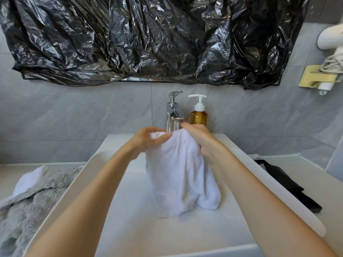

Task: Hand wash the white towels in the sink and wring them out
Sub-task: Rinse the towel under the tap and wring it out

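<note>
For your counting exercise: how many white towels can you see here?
2. One white towel hangs over the sink, held by both hands; another lies left, partly under a grey towel. More may be hidden.

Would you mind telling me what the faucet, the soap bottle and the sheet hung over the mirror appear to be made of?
The faucet looks like polished chrome-plated metal: it gives mirror-like reflections. The soap bottle is see-through amber, either glass or plastic, with an opaque white pump that looks plastic. The sheet appears to be thin black plastic film, glossy and heavily crinkled, like a bin bag.
</note>
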The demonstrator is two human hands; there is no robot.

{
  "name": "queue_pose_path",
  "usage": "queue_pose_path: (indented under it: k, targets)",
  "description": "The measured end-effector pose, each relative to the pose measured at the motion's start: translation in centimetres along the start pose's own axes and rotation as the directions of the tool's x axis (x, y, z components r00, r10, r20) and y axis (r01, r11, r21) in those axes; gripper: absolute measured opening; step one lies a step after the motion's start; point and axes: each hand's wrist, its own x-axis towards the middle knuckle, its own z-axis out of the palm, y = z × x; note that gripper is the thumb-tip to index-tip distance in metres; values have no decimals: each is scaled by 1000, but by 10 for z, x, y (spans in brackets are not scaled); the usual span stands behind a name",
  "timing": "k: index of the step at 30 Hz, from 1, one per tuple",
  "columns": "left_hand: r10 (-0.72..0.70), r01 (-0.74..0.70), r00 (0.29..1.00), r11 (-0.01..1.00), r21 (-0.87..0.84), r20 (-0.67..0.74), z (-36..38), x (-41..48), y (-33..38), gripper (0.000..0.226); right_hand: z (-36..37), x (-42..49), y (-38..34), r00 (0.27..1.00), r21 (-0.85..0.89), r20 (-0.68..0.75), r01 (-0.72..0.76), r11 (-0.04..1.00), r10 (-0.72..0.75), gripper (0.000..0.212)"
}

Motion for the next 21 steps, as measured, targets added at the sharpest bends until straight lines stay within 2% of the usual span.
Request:
queue_pose_path:
  k: [1,3,5,6,9,12,14,16,18,21]
  targets:
    - [54,-54,998,999,5,15,-4,0,-2,25,-6,-1,-1,999,10,37,-14,1000,14,27]
    - [139,-142,990,984,-109,-39,-6,0,1,19,-17,-6,-2,984,17,157,-92,996,88,17]
    - [150,-184,980,934,-306,-131,-4,0,7,12,-27,-13,2,917,-70,360,-159,985,173,11]
    - [155,-202,976,903,-378,-151,-3,-1,9,11,-30,-17,5,871,-118,450,-162,980,198,16]
    - [166,-195,981,869,-455,-103,0,-5,11,12,-24,-31,15,793,-215,561,-139,967,238,23]
    - [136,-172,985,860,-481,-108,-4,-6,7,14,-10,-29,18,820,-373,555,97,923,138,10]
    - [120,-188,976,886,-423,-182,-9,-3,3,15,-9,-27,14,875,-413,484,209,886,19,14]
    - [94,-154,977,932,-328,-192,-14,-1,-2,24,-15,-28,8,911,-359,404,246,900,-88,24]
    - [-3,-7,1000,946,-323,-30,-17,-1,-6,44,-21,-30,2,923,-272,337,284,919,-186,23]
    - [-113,204,956,920,-335,272,-17,-2,-12,79,-27,-28,-2,922,-33,220,334,942,-319,19]
